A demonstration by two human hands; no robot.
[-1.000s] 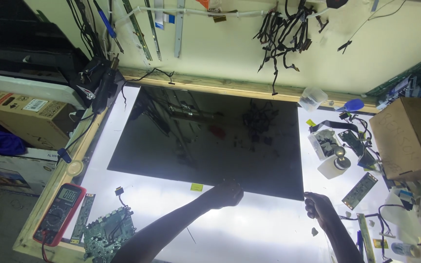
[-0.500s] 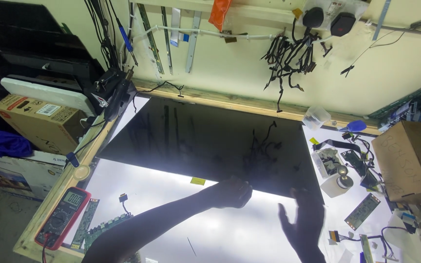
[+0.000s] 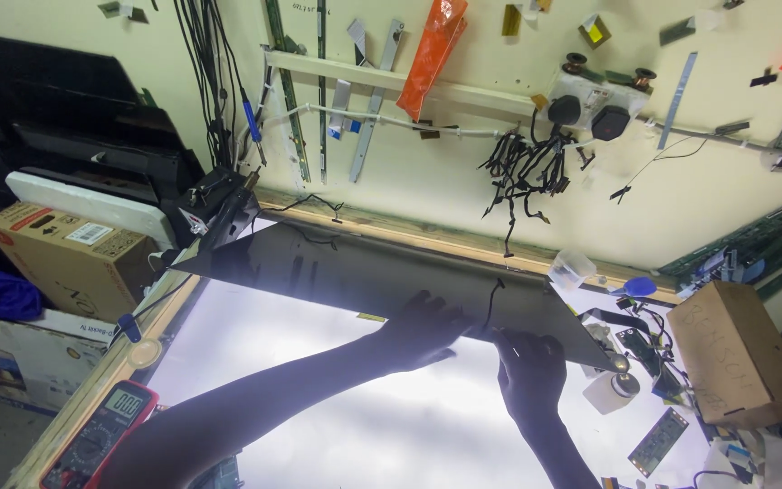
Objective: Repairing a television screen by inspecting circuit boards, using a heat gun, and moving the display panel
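Observation:
A large thin dark glossy panel [image 3: 355, 272] is tilted up off the lit white table [image 3: 282, 362], its near edge raised and its far edge down by the wall. My left hand [image 3: 423, 330] grips the panel's near edge around the middle. My right hand [image 3: 529, 369] holds the same edge a little farther right, near the panel's right corner. Both forearms reach in from the bottom of the view.
A red multimeter [image 3: 101, 435] lies at the table's left wooden edge. Cardboard boxes [image 3: 65, 258] stand to the left. On the right are a brown box [image 3: 744, 353], a tape roll [image 3: 610, 391], circuit boards [image 3: 658, 441] and cables. Strips and black cables [image 3: 522, 167] hang on the wall.
The panel, flat on the table a second ago, has been lifted by its near edge and now tilts steeply. My right hand moved in from the right and took hold of that edge.

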